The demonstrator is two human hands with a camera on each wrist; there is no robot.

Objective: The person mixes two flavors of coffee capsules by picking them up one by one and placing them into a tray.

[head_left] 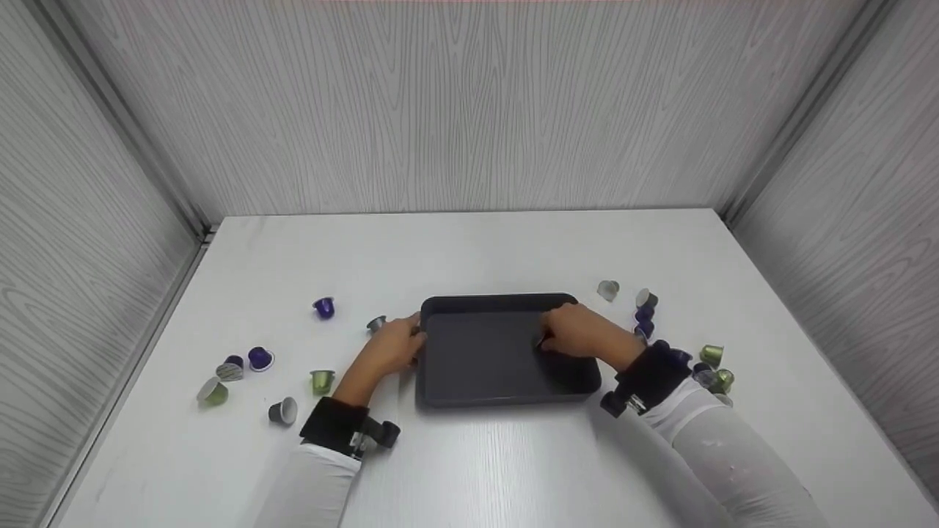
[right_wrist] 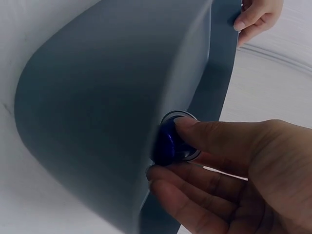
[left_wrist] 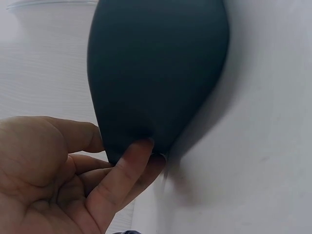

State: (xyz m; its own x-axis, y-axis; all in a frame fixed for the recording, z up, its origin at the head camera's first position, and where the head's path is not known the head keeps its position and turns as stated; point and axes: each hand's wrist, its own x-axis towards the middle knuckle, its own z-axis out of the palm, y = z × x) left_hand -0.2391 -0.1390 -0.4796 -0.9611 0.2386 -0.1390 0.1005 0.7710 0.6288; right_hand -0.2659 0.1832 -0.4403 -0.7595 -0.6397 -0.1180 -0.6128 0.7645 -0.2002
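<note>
A dark grey rectangular tray (head_left: 484, 359) lies on the white table. At its left edge my left hand (head_left: 394, 345) pinches the wall; the left wrist view shows thumb and fingers of that hand (left_wrist: 92, 180) on either side of the tray (left_wrist: 156, 68). Over the right part of the tray, my right hand (head_left: 579, 330) reaches inside. Between thumb and fingers, this hand (right_wrist: 229, 170) holds a shiny blue coffee capsule (right_wrist: 170, 144), seen in the right wrist view close to the tray wall (right_wrist: 97, 97).
Left of the tray lie scattered capsules, among them a blue capsule (head_left: 323, 307), a green capsule (head_left: 321, 381), a grey capsule (head_left: 375, 323) and a dark capsule (head_left: 283, 411). To the right are several more, including a green capsule (head_left: 711, 356) and a pale capsule (head_left: 608, 290). Wood-grain panels (head_left: 469, 110) enclose the table.
</note>
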